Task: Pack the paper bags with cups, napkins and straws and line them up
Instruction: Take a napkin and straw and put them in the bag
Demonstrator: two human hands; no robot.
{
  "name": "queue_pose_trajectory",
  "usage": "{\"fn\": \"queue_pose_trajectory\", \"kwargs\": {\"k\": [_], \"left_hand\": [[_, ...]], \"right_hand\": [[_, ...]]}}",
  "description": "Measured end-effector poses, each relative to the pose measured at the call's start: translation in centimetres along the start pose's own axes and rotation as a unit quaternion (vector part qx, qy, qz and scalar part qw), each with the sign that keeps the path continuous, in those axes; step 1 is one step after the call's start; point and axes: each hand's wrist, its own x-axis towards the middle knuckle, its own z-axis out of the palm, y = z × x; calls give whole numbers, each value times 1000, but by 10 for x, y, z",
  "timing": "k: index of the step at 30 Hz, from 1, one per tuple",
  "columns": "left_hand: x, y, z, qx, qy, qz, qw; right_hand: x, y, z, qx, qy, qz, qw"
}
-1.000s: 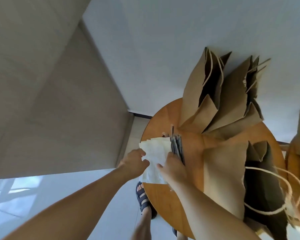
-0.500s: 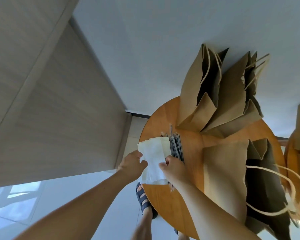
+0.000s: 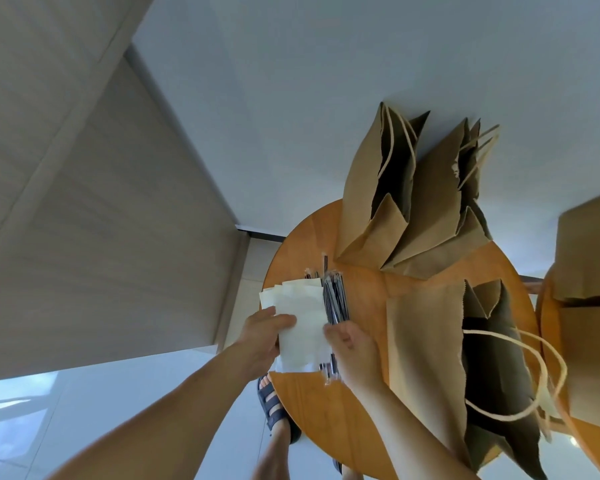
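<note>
Round wooden tabletop (image 3: 368, 299), seen from above.

Napkins (image 3: 302, 306): white stack at the tabletop's left edge, fanned a little, the near end overhanging the rim.

Your left hand (image 3: 264, 337) comes in from off the left edge and pinches the napkins at their left side. The thumb lies flat on top; the fingers are curled under and out of sight.

Your right hand (image 3: 354, 351) sits at the stack's right edge, back of the hand up. The thumb tip touches the napkins and the fingers curl down. You cannot tell from here whether it grips paper, straws or nothing.

Straws (image 3: 335, 303): dark, wrapped bundle lying just beside the napkins on their right, touching them, and partly under your right hand.

Open bag (image 3: 423, 341): brown paper, lying on its side right of your right arm. Its mouth faces the right edge and its rope handles loop out.

Two standing bags (image 3: 371, 202) at the far edge lean on each other, mouths up.

One more brown bag (image 3: 589, 254) lies beyond the right edge, on a second wooden surface.

A sandalled foot (image 3: 274, 407) is on the floor below the near left edge.
</note>
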Motion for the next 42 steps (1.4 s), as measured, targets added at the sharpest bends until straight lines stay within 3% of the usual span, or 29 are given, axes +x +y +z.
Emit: {"fn": "queue_pose_trajectory", "kwargs": {"k": [3, 6, 9, 18, 21, 27, 34, 38, 42], "left_hand": [[0, 1, 0, 14, -19, -16, 1000], [1, 1, -1, 18, -17, -16, 1000], [1, 0, -2, 34, 12, -5, 999], [-4, 5, 9, 71, 52, 32, 996], [-13, 10, 17, 96, 61, 63, 992], [-44, 38, 38, 149, 36, 138, 978], [-94, 62, 64, 113, -25, 210, 971], [-122, 63, 78, 126, -17, 267, 955], [-152, 76, 94, 116, -21, 314, 942]], "right_hand": [[17, 18, 4, -146, 95, 36, 984], [31, 30, 8, -274, 68, 84, 956], [39, 37, 8, -348, 46, 75, 933], [35, 22, -10, -383, 69, 59, 919], [24, 1, -22, -359, 94, 31, 928], [-18, -70, -32, -160, 90, -128, 975], [-45, -115, -58, -147, 55, -172, 973], [-64, -134, -80, -122, 56, -208, 969], [-83, -157, -115, -45, 116, -218, 968]]}}
